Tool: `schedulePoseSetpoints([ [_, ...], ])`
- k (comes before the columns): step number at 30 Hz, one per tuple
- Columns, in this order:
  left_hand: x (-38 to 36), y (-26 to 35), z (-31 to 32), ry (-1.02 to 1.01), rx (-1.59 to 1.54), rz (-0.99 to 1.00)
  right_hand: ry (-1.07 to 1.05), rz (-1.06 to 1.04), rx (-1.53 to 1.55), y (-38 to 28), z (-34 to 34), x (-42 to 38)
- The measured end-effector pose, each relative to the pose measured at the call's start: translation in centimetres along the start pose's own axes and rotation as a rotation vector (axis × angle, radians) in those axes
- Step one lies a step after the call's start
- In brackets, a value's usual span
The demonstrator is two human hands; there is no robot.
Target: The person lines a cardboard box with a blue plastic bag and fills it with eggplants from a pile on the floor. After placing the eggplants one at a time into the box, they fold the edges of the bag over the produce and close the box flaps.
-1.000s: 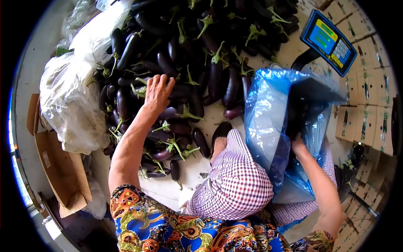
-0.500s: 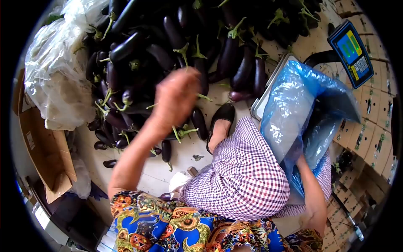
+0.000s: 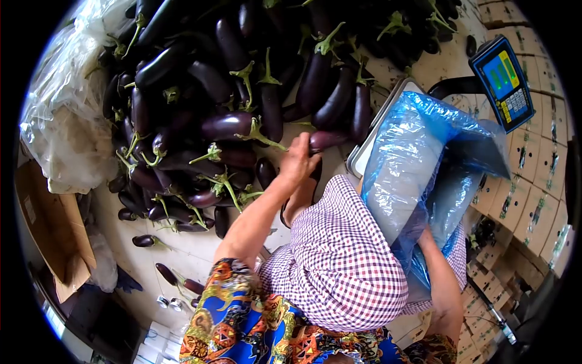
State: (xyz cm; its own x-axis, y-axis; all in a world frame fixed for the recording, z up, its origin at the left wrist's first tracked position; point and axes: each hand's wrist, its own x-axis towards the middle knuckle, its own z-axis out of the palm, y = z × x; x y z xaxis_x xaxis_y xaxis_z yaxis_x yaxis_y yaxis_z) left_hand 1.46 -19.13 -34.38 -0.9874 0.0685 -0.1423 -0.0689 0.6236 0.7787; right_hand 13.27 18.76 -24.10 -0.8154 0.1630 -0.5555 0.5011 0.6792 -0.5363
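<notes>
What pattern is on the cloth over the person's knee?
The cloth is checked, dark and reddish on white; the head view shows it best.

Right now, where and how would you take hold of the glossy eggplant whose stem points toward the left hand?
I'd grip the eggplant around its thick body, coming from above: it lies sideways on the heap, upper side exposed. The thin, bent stem, reaching toward the left hand, looks a weaker hold.
</notes>
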Motion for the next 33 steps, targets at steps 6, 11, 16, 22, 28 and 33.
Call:
schedulePoseSetpoints([
  [6,-6.4,-1.2,-9.2,0.079,-0.293,-0.265,-0.009,0.0,0.001,0.3,-0.1,0.1],
  [11,-9.8,0.8,-11.1,0.162,-0.486,-0.255,0.003,0.021,-0.026,0.2,-0.2,0.4],
  [16,-9.0,3.5,-11.7,0.263,-0.436,-0.163,-0.099,-0.076,-0.526,-8.8,-3.6,0.7],
  [22,-7.7,5.3,-12.2,0.32,-0.261,0.017,-0.012,0.094,-0.158,-18.0,-7.6,-1.3],
  [28,-11.2,4.5,-15.9,0.188,-0.362,-0.211,-0.083,0.017,-0.104,-18.2,-7.5,-2.1],
  [33,-19.5,-0.5,-20.3,0.237,-0.076,-0.156,-0.079,-0.23,-0.382,-15.3,-6.1,-0.8],
])
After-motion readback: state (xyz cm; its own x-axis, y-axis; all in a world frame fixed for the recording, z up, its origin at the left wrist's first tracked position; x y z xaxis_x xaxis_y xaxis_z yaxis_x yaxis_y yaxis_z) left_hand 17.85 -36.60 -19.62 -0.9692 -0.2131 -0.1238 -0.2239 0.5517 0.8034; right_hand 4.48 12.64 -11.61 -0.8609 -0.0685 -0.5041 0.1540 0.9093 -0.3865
